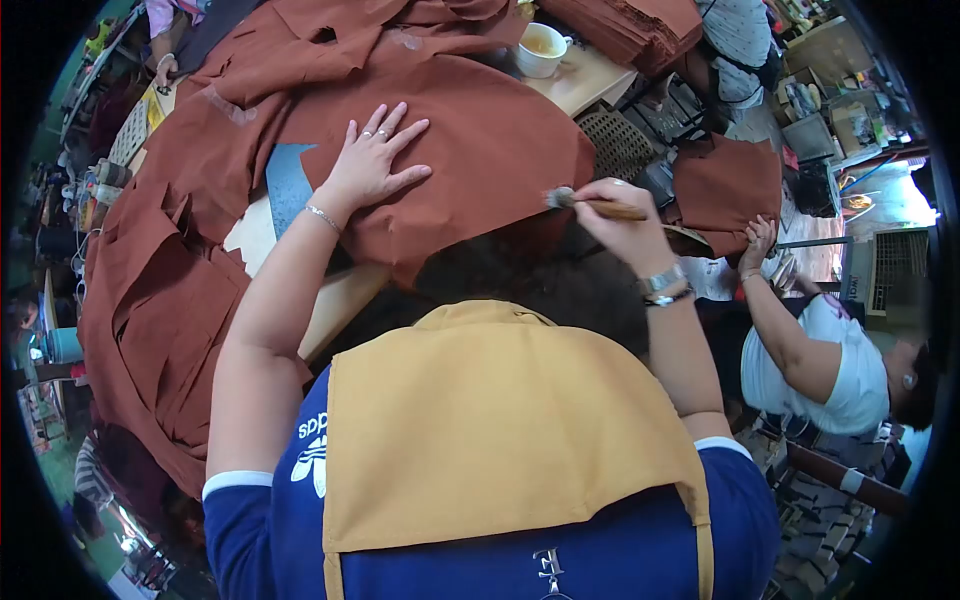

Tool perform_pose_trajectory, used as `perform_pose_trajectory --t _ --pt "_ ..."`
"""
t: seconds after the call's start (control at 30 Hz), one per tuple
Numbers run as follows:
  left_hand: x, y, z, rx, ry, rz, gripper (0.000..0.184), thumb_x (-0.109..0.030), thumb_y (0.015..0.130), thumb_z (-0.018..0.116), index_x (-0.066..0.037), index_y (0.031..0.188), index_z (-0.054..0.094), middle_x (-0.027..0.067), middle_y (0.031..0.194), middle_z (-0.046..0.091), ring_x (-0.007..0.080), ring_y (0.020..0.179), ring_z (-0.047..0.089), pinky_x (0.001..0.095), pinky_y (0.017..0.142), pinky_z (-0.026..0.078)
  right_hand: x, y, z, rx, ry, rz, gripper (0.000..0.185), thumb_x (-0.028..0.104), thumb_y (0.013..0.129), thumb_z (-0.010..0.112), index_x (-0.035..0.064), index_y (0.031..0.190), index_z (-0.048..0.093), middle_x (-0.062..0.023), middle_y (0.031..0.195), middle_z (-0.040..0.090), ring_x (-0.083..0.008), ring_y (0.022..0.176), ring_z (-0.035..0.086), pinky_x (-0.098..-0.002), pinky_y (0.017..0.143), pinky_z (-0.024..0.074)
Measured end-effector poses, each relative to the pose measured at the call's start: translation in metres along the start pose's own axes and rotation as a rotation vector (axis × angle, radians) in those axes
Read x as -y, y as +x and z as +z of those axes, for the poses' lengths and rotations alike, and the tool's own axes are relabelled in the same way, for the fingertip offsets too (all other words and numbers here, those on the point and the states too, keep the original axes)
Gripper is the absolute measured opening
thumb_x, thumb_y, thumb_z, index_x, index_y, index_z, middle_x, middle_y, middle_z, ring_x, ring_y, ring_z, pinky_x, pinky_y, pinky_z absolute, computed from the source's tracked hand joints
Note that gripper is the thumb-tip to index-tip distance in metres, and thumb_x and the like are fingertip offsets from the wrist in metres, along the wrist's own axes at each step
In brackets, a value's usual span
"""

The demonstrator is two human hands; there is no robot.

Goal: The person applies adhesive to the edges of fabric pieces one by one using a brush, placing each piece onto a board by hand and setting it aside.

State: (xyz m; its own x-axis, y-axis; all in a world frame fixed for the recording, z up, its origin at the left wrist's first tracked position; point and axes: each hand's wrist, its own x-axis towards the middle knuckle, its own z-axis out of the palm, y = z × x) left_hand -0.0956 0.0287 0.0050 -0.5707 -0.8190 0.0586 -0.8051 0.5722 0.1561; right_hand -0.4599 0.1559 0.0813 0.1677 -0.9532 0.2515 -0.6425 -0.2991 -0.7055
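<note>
A large piece of rust-red fabric (490,130) lies spread over the table in front of me. My left hand (375,160) rests flat on it with the fingers apart. In my right hand (625,220) is a brush with a wooden handle (617,209), its pale bristles at the fabric's right edge. Whether the bristles touch the cloth I cannot tell. A white cup (541,51) holding yellowish liquid stands on the table beyond the fabric.
More rust-red fabric (165,310) hangs in folds at the left, and a folded stack (630,30) lies at the back right. A blue-grey sheet (290,185) shows under the cloth. At the right, a co-worker (815,360) handles another rust-red piece (728,185).
</note>
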Motion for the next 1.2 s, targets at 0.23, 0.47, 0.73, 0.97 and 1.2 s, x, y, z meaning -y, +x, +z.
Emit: perform_pose_trajectory --t 0.23,0.47,0.73,0.97,1.2 --pt "0.008 0.012 -0.008 0.033 0.024 0.073 0.099 -0.082 0.077 0.057 -0.028 0.157 0.033 0.0152 0.166 0.021 0.0399 0.152 0.018 0.0666 0.118 0.016 0.034 0.007 0.016 -0.04 0.058 -0.064 0.012 0.004 0.08 0.073 0.0003 0.091 0.072 -0.0123 0.086 0.072 -0.0223 0.078 0.071 -0.0303 0.072 0.0548" --pt "0.009 -0.02 -0.011 -0.264 -0.058 -0.096 0.086 -0.073 0.08 0.064 -0.015 0.142 0.051 0.0176 0.149 0.047 0.0408 0.14 0.039 0.0618 0.112 0.031 0.012 0.002 0.002 0.031 -0.073 0.01 0.011 0.005 0.079 0.072 0.0002 0.09 0.072 -0.014 0.086 0.073 -0.0259 0.08 0.072 -0.0328 0.074 0.0562" --pt "-0.046 -0.138 -0.02 -0.382 -0.038 -0.641 0.045 -0.052 0.081 0.075 -0.013 0.101 0.066 0.0085 0.11 0.06 0.0317 0.108 0.056 0.0498 0.089 0.042 0.008 0.002 0.002 0.047 -0.104 0.038 0.014 0.01 0.082 0.073 0.0011 0.092 0.073 -0.0136 0.089 0.073 -0.0268 0.081 0.071 -0.0331 0.074 0.0556" --pt "-0.023 -0.099 -0.025 -0.167 -0.345 -0.779 0.022 -0.034 0.093 0.065 -0.013 0.101 0.063 0.0077 0.119 0.065 0.0303 0.112 0.059 0.0496 0.088 0.042 0.01 0.004 0.003 0.053 -0.086 0.027 0.012 0.008 0.082 0.073 0.0008 0.092 0.073 -0.0136 0.088 0.072 -0.026 0.08 0.071 -0.0329 0.073 0.0553" --pt "-0.026 -0.07 -0.014 -0.169 -0.001 -0.16 0.07 -0.062 0.091 0.058 -0.028 0.151 0.043 0.0139 0.163 0.028 0.036 0.151 0.022 0.0621 0.118 0.018 0.01 0.004 -0.002 0.051 -0.078 -0.026 0.011 0.007 0.081 0.073 -0.0004 0.089 0.072 -0.0143 0.083 0.071 -0.0274 0.077 0.071 -0.0323 0.072 0.055"
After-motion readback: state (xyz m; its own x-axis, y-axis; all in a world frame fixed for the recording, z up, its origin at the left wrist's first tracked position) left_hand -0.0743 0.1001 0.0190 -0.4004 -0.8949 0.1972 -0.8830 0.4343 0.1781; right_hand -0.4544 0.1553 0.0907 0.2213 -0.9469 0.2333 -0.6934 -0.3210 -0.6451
